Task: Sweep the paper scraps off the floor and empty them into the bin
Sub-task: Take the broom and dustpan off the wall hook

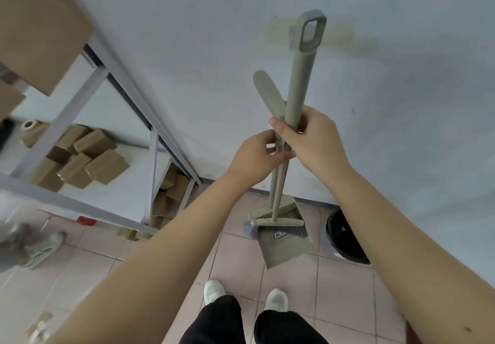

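Storeroom, metal shelving (150, 118), stacked cardboard boxes (88, 161)

Unreadable print on the dustpan (288, 250)

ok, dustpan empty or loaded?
Empty: dustpan tray looks bare, no scraps in it; broom head lies across its upper end; left hand, right hand grip the handles.

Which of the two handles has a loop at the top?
The longer, thicker handle in the right hand; the shorter handle ends flat, no loop.
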